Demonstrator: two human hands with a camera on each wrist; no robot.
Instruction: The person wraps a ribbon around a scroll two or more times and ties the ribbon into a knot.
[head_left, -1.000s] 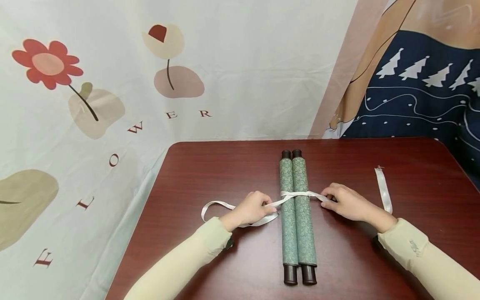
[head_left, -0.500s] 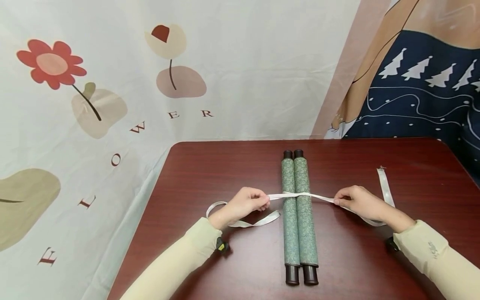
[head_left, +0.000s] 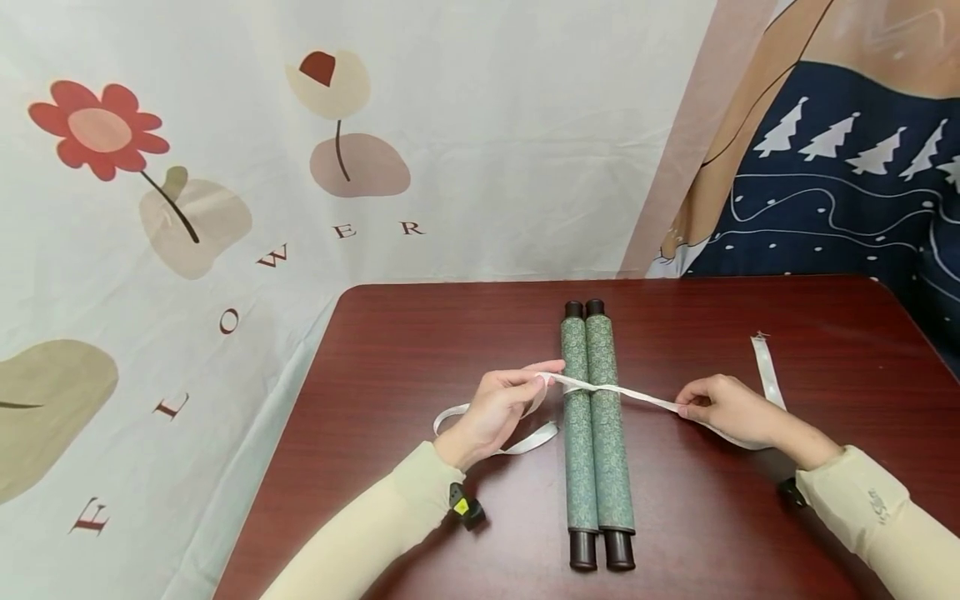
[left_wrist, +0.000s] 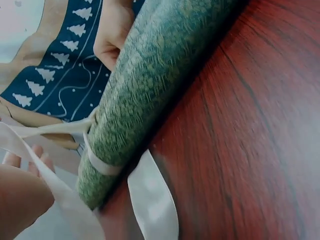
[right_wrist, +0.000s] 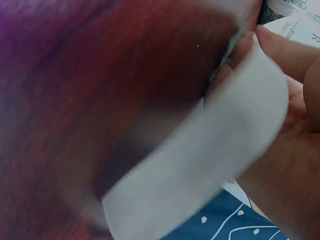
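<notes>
Two rolled scrolls, a left scroll [head_left: 580,467] and a right scroll [head_left: 613,467], lie side by side on the table, green-patterned with dark end knobs. A white ribbon [head_left: 645,401] wraps around both and crosses on top. My left hand [head_left: 491,412] pinches one length of it just left of the scrolls, one finger stretched toward them. To the right, my right hand [head_left: 731,410] pinches the other length, drawn straight from the crossing. In the left wrist view the ribbon [left_wrist: 105,166] circles the scroll [left_wrist: 145,75]. The right wrist view shows ribbon [right_wrist: 210,140] trailing below the pinching fingers.
The dark red wooden table [head_left: 420,333] has rounded far corners. A loose ribbon tail [head_left: 767,371] lies behind the right hand; another tail [head_left: 528,440] loops around the left wrist. A printed cloth [head_left: 510,167] hangs behind the table.
My left hand has lifted slightly and turned, a finger now extended toward the scrolls. My right hand has moved right, drawing its ribbon length straight. The scrolls stay in place.
</notes>
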